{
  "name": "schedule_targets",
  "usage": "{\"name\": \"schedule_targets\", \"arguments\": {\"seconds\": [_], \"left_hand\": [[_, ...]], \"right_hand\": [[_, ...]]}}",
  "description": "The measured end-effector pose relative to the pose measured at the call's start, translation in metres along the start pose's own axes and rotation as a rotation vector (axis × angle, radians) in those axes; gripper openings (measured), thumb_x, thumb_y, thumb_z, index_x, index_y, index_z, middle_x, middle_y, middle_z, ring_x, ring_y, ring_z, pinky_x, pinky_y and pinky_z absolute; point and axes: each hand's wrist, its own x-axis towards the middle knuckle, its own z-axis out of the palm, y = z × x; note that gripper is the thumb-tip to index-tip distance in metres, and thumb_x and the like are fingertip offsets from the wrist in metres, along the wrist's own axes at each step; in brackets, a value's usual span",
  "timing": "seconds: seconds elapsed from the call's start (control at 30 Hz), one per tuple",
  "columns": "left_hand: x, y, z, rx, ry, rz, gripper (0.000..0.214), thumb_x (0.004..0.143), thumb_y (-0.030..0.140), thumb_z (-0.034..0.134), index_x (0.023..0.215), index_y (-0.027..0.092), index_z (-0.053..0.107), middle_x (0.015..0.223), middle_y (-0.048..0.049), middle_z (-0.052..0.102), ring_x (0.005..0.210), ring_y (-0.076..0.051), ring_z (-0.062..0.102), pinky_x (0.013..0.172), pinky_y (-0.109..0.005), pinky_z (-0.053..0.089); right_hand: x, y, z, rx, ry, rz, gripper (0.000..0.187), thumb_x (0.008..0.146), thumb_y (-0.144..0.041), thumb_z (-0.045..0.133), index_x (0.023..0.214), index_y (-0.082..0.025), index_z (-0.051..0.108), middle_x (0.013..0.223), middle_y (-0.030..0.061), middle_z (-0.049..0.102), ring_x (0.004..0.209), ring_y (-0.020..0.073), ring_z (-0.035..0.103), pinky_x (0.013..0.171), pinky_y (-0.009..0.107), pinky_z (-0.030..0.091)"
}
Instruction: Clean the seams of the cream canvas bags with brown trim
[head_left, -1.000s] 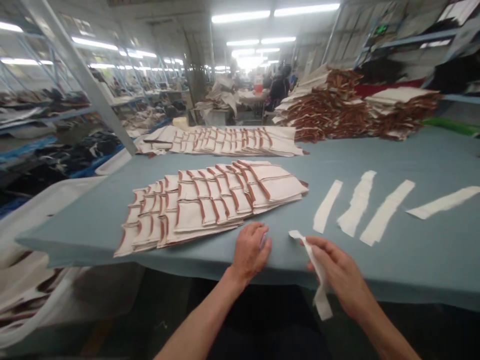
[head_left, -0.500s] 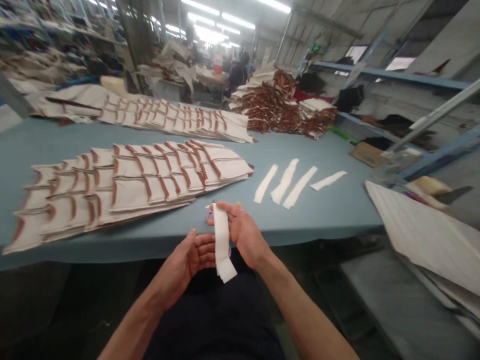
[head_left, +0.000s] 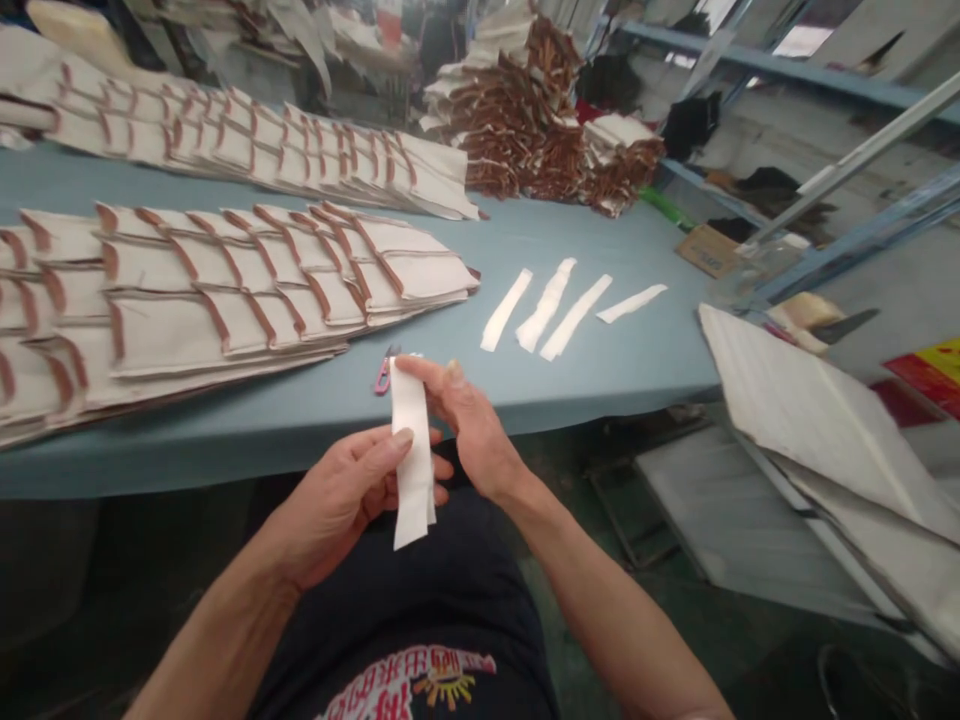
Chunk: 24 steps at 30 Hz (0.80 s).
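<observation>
A folded white fabric strip (head_left: 411, 400) hangs upright between my hands, just off the table's front edge. My left hand (head_left: 360, 475) grips its lower half, thumb in front and fingers behind. At the strip's top, my right hand (head_left: 472, 415) holds the fold with its fingers, the index finger reaching over the upper end. Behind the strip on the table lies a small pair of pink-handled thread snips (head_left: 383, 375), partly hidden. To the right, several loose white strips (head_left: 574, 315) rest side by side on the blue-green tabletop (head_left: 442, 370).
Overlapping rows of cream fabric pieces with brown edges (head_left: 247, 270) cover the left side. A second row (head_left: 247, 130) lies behind them. Brown and cream bundles (head_left: 525, 110) are heaped at the back. Large pale boards (head_left: 825, 430) lean beyond the right edge, below a blue rack (head_left: 855, 260).
My left thumb has closed over the front of the strip, where the left fingers were open beside it before. The view has tilted down and shifted right.
</observation>
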Motion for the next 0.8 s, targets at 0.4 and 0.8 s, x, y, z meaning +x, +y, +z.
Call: {"name": "schedule_targets", "arguments": {"seconds": [0.4, 0.8], "left_hand": [[-0.011, -0.009, 0.014, 0.038, 0.316, 0.056, 0.021, 0.097, 0.029, 0.077, 0.103, 0.011, 0.086, 0.093, -0.0145, 0.09, 0.069, -0.023, 0.083, 0.057, -0.028, 0.069], [-0.018, -0.01, 0.036, 0.037, 0.343, 0.021, 0.02, 0.092, 0.03, 0.076, 0.093, 0.013, 0.086, 0.084, -0.0104, 0.089, 0.074, -0.022, 0.081, 0.067, -0.027, 0.065]], "right_hand": [[-0.051, 0.026, -0.039, -0.619, 0.05, -0.241, 0.046, 0.11, -0.049, 0.062, 0.147, -0.023, 0.068, 0.126, 0.0121, 0.084, 0.104, 0.0264, 0.08, 0.099, 0.043, 0.063], [-0.085, 0.009, -0.027, -1.039, -0.068, -0.923, 0.02, 0.101, -0.015, 0.07, 0.112, -0.029, 0.079, 0.107, 0.0027, 0.085, 0.099, 0.0222, 0.074, 0.096, 0.038, 0.058]]}}
